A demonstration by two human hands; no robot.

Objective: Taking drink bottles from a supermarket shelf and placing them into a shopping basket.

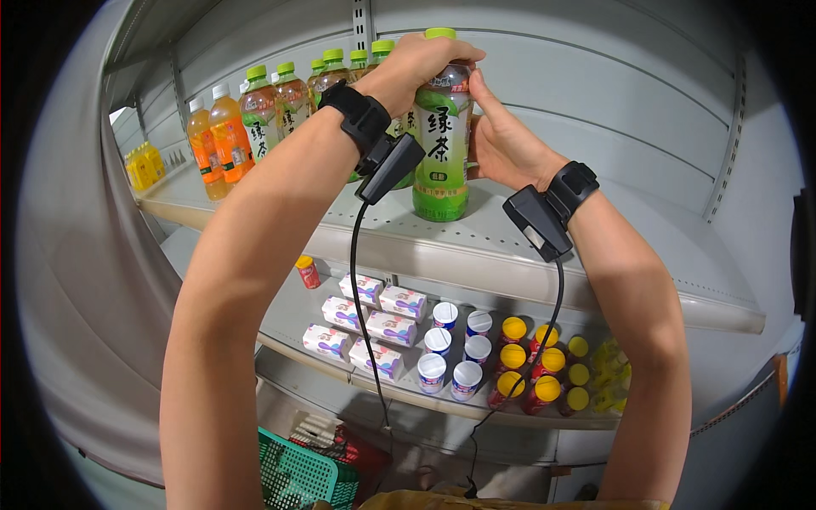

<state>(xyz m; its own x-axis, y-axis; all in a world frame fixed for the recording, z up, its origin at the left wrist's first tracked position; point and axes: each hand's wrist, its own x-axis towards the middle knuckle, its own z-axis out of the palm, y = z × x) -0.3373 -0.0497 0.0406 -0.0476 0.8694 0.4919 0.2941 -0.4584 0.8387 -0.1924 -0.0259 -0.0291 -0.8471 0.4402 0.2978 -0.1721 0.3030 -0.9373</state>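
A green-labelled plastic drink bottle [441,159] with a light green cap stands upright near the front edge of the upper shelf [382,233]. My left hand [417,64] wraps the bottle's neck just under the cap. On its right side, my right hand [510,143] grips the body, with the thumb near the shoulder and some fingers hidden behind it. Several matching green-capped bottles [258,115] stand to the left, partly hidden by my left forearm. Each wrist wears a black strap with a cabled device.
Orange-labelled bottles [231,134] stand further left, with yellow packs [145,164] beyond. The lower shelf holds white boxes [390,328], white-lidded tubs [467,376] and yellow-lidded canisters [546,389]. A green basket [296,465] sits below. Black cables [352,268] hang before the shelves.
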